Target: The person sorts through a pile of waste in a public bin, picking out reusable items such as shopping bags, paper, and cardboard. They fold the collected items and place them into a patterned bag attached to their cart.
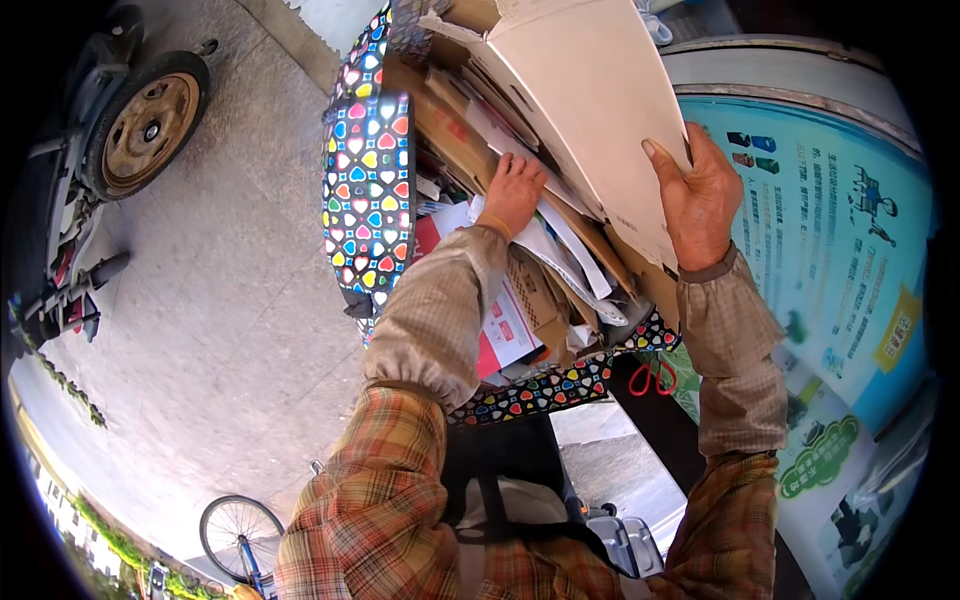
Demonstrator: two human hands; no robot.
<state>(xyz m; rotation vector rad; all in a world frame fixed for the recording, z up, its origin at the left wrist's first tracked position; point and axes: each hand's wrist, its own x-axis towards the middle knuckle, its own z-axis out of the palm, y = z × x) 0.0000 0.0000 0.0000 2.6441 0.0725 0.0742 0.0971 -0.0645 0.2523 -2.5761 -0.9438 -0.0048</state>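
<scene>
My right hand grips the edge of a large pale cardboard box, thumb on its face and fingers behind. The box stands tilted at the right side of a big black bag with colourful hearts. Packed inside the bag are brown cardboard pieces, white papers and a red and white flat package. My left hand reaches into it with bent fingers against the cardboard, left of the box. What those fingertips hold is partly hidden.
Red scissor-like handles lie beside the bag's near right corner. A blue printed board stands along the right. At the far left is a vehicle with a rusty wheel; a bicycle wheel shows at the lower left over the concrete ground.
</scene>
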